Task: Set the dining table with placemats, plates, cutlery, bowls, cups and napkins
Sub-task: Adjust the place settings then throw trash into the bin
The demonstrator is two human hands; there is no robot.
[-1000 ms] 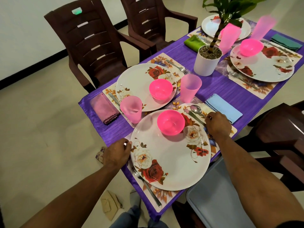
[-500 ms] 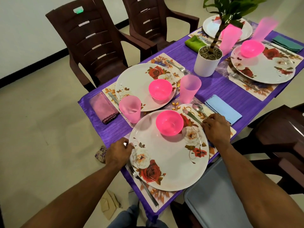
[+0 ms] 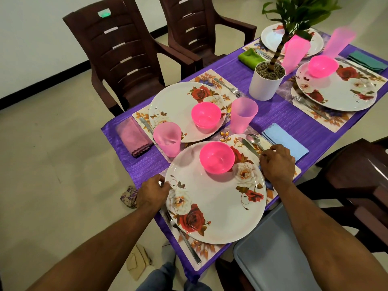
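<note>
The near floral plate (image 3: 216, 196) lies on a floral placemat (image 3: 198, 249) at the table's front end, with a pink bowl (image 3: 216, 157) on its far part. My left hand (image 3: 152, 192) pinches the plate's left rim, just above a fork (image 3: 184, 238). My right hand (image 3: 277, 164) holds the right rim and covers the handles of a knife (image 3: 248, 146) and spoon (image 3: 253, 139). A blue napkin (image 3: 285, 141) lies right of them. Two pink cups (image 3: 243, 114) (image 3: 167, 139) stand beyond the plate.
The purple tablecloth (image 3: 294, 114) carries three more settings, one with a second plate (image 3: 178, 106) and a pink napkin (image 3: 133, 135). A white plant pot (image 3: 266, 82) stands mid-table. Brown chairs (image 3: 117, 53) stand along the left side. A grey tray (image 3: 273, 248) sits near my right forearm.
My right hand has slid from the cutlery handles toward the plate's right rim. My left hand has closed in on the left rim.
</note>
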